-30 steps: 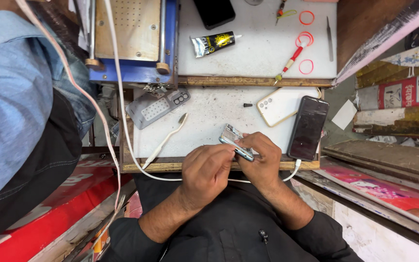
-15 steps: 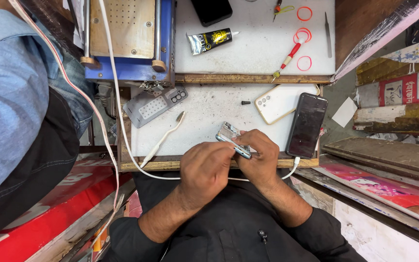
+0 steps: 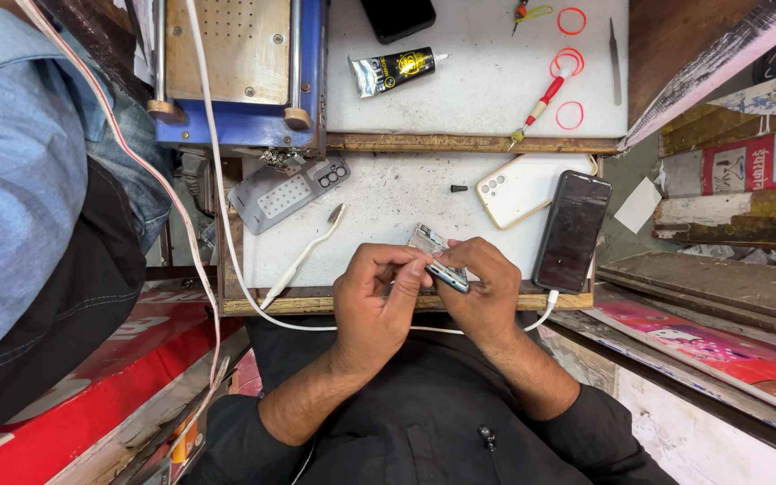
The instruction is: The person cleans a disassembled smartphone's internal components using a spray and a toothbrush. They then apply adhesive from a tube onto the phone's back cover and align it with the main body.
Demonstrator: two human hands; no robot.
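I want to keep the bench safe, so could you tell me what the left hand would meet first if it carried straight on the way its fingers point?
Probably the small metal phone part at the left hand's fingertips, which the right hand holds.

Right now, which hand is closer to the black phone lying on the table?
The right hand. It sits just beside the black phone, close to its left edge. The left hand is further off, on the far side of the right hand.
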